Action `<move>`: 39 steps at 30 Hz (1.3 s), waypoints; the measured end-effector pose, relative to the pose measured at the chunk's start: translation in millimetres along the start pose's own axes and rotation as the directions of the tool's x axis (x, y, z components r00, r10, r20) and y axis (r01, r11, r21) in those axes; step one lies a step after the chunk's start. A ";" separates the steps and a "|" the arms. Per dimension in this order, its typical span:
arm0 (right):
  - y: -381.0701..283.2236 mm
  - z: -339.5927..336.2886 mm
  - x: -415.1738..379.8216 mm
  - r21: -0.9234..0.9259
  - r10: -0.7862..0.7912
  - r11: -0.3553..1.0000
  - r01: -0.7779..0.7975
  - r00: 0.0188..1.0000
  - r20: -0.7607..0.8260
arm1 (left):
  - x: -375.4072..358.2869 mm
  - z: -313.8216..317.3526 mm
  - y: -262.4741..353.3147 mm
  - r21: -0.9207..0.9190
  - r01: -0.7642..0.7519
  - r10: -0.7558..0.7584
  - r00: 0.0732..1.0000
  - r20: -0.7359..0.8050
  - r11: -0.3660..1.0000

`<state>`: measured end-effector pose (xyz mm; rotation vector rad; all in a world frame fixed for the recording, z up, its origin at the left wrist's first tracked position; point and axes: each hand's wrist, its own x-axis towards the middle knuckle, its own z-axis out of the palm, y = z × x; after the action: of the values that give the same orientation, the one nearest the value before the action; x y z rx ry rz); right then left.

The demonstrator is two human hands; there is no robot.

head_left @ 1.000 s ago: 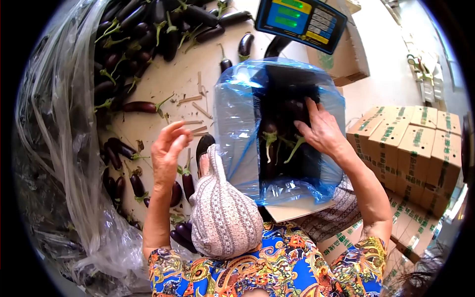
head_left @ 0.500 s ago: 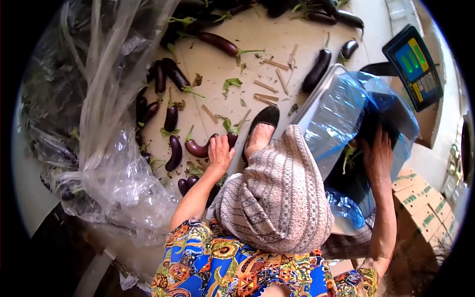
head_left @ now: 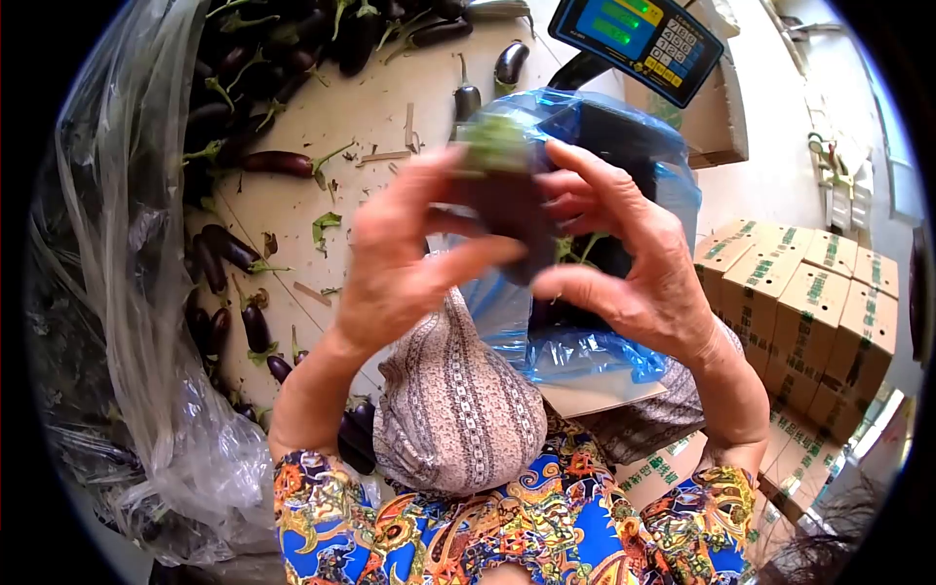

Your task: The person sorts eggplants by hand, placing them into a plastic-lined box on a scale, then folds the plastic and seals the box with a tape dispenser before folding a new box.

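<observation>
In front of the body, my left hand [head_left: 405, 249] is wrapped round a dark eggplant [head_left: 507, 210], blurred by motion, with its green cap at the top. My right hand [head_left: 634, 249] is at the other side of the same eggplant, thumb and fingers apart and curved towards it; whether they touch it is not clear. Below and behind the hands stands a blue plastic bag [head_left: 497, 317], open at the top, with dark eggplants inside. The scale display [head_left: 639, 39] with green digits rises behind the bag.
Many eggplants [head_left: 278, 163] lie on the floor at the left and back, with brown strips [head_left: 385, 156] and leaf scraps. Clear plastic sheeting [head_left: 146, 322] hangs at the left. Stacked cardboard boxes [head_left: 809, 302] stand at the right.
My left hand has risen from the floor with an eggplant. My right hand has come out of the bag and up beside it. The view has swung to the right.
</observation>
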<state>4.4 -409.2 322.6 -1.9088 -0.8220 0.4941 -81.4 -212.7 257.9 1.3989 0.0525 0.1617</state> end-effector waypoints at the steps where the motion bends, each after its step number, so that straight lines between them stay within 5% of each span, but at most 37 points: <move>1: -8.1 -5.9 -4.8 -0.102 0.116 0.988 -0.119 0.993 -0.031 | 8.5 9.3 -4.8 -0.008 -0.023 0.024 0.995 0.099 1.000; 3: -5.8 -22.3 -18.8 0.061 0.279 0.958 -0.279 0.960 0.000 | 21.6 6.4 -6.5 0.035 0.008 -0.019 0.946 0.323 0.999; 4: 3.8 -29.2 -31.4 0.194 0.356 0.914 -0.355 0.934 0.028 | 20.6 4.0 -6.2 -0.118 0.132 -0.084 0.936 0.341 0.984; 6: 14.0 -41.3 -52.9 0.162 0.490 0.854 -0.495 0.869 0.074 | 7.4 -5.4 -12.0 -0.132 0.218 -0.175 0.944 0.281 0.967; 9: 51.4 -53.0 -82.2 0.145 0.653 0.734 -0.664 0.748 0.120 | -28.4 -39.2 -39.5 0.156 0.207 -0.219 0.974 0.060 0.966; 11: 95.6 -49.2 -100.4 0.026 0.703 0.710 -0.704 0.710 0.041 | -64.8 -75.0 -66.3 0.055 0.361 -0.346 0.921 -0.181 0.931; 15: 132.8 -9.7 -103.2 -0.492 0.646 0.703 -0.513 0.751 0.140 | -175.5 -176.8 -135.9 -0.270 0.354 -0.441 0.619 -0.650 0.895; 16: 151.9 2.9 -114.4 -0.586 0.610 0.688 -0.427 0.779 0.148 | -206.7 -193.7 -147.7 -0.276 0.389 -0.450 0.481 -0.753 0.879; 21: 143.0 10.1 -104.9 -0.550 0.606 0.700 -0.456 0.787 0.117 | -344.6 -208.5 -210.9 -0.136 0.764 -0.422 0.191 -0.886 0.631; 23: 143.3 11.7 -104.8 -0.572 0.616 0.683 -0.454 0.779 0.116 | -397.5 -205.6 -276.9 0.034 0.852 -0.259 0.196 -0.946 0.522; 24: 144.4 12.9 -104.5 -0.580 0.619 0.677 -0.453 0.777 0.116 | -372.0 -184.1 -259.7 -0.281 0.741 -0.457 0.039 -0.889 0.609; 25: 145.8 12.9 -104.7 -0.586 0.614 0.676 -0.447 0.782 0.113 | -348.4 -166.0 -244.5 -0.426 0.654 -0.555 -0.013 -0.832 0.625; 26: 141.9 13.8 -101.9 -0.588 0.619 0.670 -0.454 0.778 0.104 | -381.1 -177.2 -311.2 -0.188 0.791 -0.384 0.064 -0.921 0.583; 28: 135.3 14.0 -98.7 -0.493 0.645 0.695 -0.523 0.756 0.108 | -353.5 -162.0 -307.3 -0.055 0.814 -0.268 0.127 -0.955 0.578; 31: 126.7 14.1 -97.3 -0.462 0.660 0.693 -0.554 0.745 0.096 | -302.7 -153.7 -276.5 -0.256 0.743 -0.577 0.208 -0.790 0.618; 34: 122.7 14.4 -102.2 -0.423 0.631 0.726 -0.541 0.770 0.097 | -263.1 -141.3 -258.9 -0.153 0.732 -0.524 0.310 -0.793 0.664; 39: 107.7 6.7 -105.8 -0.452 0.615 0.728 -0.516 0.782 0.099 | -217.0 -129.9 -191.8 -0.069 0.503 -0.348 0.487 -0.801 0.861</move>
<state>-37.1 -514.8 222.8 -2.5398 -0.4821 1.0198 -297.2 -148.3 34.2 1.3408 1.2100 0.3617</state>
